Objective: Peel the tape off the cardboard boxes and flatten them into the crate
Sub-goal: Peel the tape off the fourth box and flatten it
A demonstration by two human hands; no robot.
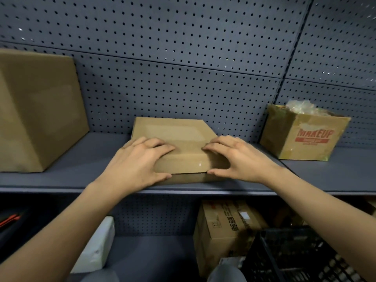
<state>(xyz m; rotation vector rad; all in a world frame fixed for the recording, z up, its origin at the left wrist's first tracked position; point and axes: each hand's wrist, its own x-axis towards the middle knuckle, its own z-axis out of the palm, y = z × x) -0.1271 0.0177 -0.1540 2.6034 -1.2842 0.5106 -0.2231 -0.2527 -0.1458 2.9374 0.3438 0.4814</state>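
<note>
On shelf (81, 159): left hand (140, 159), right hand (234, 157) grip cardboard box (173, 129); fingers curled

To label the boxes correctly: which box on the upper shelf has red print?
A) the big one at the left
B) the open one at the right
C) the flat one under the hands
B: the open box bears red MAKEUP lettering; the flat box looks plain.

Matt cardboard box (179, 139), glossy tape (183, 148); matt perforated metal backboard (183, 58).

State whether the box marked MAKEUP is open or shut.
Open: the MAKEUP box has no closed top; crumpled plastic shows above its rim.
</note>
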